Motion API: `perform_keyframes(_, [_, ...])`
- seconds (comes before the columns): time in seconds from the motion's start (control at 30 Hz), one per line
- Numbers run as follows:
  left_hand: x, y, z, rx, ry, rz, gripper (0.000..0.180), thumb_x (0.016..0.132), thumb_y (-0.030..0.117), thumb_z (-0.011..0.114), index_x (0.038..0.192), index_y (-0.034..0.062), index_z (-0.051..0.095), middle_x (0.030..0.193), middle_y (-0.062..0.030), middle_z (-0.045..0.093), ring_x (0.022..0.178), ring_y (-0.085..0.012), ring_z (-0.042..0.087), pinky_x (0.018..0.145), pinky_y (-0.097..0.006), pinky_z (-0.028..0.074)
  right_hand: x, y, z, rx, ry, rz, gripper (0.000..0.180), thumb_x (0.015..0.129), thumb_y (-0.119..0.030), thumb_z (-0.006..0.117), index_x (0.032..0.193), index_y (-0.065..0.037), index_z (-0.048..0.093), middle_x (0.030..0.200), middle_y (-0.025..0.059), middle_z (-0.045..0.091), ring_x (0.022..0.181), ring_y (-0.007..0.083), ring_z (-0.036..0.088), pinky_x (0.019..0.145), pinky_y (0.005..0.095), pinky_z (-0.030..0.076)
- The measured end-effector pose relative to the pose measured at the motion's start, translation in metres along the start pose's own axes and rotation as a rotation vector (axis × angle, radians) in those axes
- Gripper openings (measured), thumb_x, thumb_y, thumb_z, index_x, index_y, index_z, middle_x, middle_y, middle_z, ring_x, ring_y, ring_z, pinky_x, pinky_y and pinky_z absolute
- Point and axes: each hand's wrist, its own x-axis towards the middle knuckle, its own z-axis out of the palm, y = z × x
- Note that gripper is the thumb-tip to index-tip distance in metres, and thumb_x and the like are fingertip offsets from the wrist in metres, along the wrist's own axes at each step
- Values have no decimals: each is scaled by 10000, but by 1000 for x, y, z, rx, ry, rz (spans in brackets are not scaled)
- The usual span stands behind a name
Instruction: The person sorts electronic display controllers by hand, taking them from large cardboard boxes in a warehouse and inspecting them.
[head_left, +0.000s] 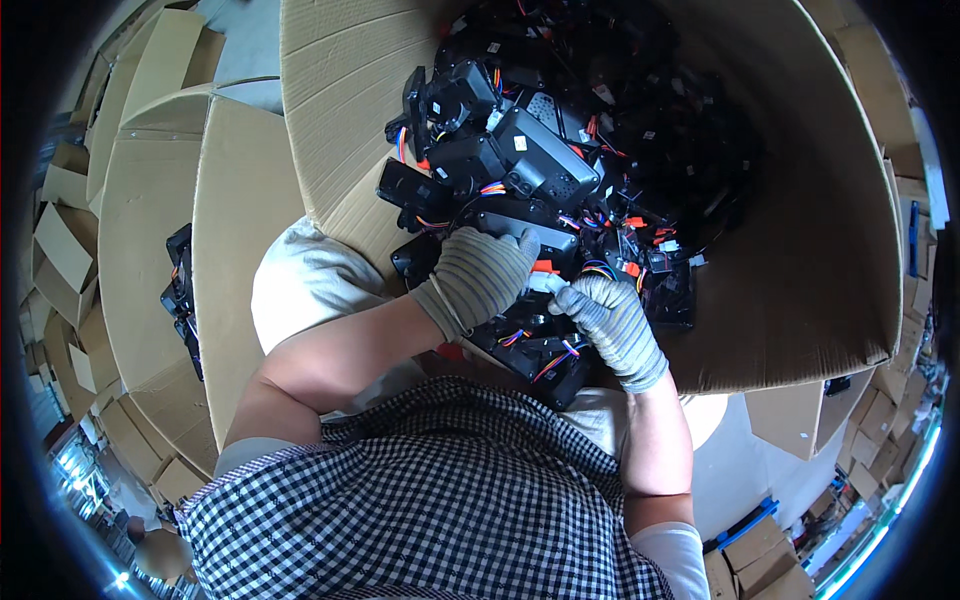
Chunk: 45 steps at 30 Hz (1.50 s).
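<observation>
Gloves [470, 262] of striped grey knit covered both your hands, which worked close together over a heap of black electronic units [450, 165]. Your left hand [484, 277] was curled, its fingers bent inward toward a small white piece [545, 283] lying between the two hands; whether that hand gripped it could not be told, since the fingers hid the contact. Your right hand [607, 318] was nearly closed, thumb and fingertips pinching the near right end of that white piece. An orange-red connector [543, 266] sat just beyond the piece, between your fingers. Right past your left fingertips lay a grey-faced housing [525, 228], and farther beyond them a larger grey housing [540, 155] rested tilted on other units. Multicoloured wires [598, 268] ran just beyond your right hand, with a red connector [636, 222] farther out. A big cardboard box [800, 325] opened toward you, its wall curving round to the right of your hands. Well to the left of your left hand, another carton [240, 260] stood near more black parts [180, 290]. Your checked garment [450, 500] showed below both hands.
</observation>
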Motion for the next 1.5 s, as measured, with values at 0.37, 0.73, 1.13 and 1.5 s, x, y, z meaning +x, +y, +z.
perform_keyframes(0.37, [-6, -9, -15, -22, 107, 77, 234, 820, 201, 523, 987, 46, 575, 712, -68, 618, 559, -210, 610, 523, -352, 459, -4, -16, 0, 156, -98, 166, 223, 874, -238, 631, 816, -33, 699, 669, -30, 577, 566, 29, 437, 522, 191, 340])
perform_keyframes(0.73, [-6, -15, -16, -152, -68, 7, 234, 870, 150, 451, 1015, 35, 595, 771, -97, 662, 667, -238, 659, 562, -393, 494, 6, -7, 21, -124, -25, -2, 187, 874, -195, 639, 812, -25, 687, 664, -16, 569, 606, 56, 480, 563, 228, 389])
perform_keyframes(1.13, [-21, -28, -41, -465, -192, 243, 402, 868, 210, 536, 1199, -16, 500, 901, -190, 620, 844, -320, 621, 733, -413, 499, 9, 4, 19, -31, 63, -1, 196, 881, -218, 635, 846, -28, 667, 676, -36, 549, 627, 52, 453, 568, 224, 388])
perform_keyframes(1.5, [-26, -28, -30, -433, -225, 516, 228, 864, 262, 508, 1011, 142, 636, 844, -102, 663, 756, -287, 647, 653, -426, 511, 96, -30, 3, -656, 181, -131, 457, 843, -330, 606, 1158, -2, 567, 1058, 159, 633, 946, 255, 621, 817, 354, 474])
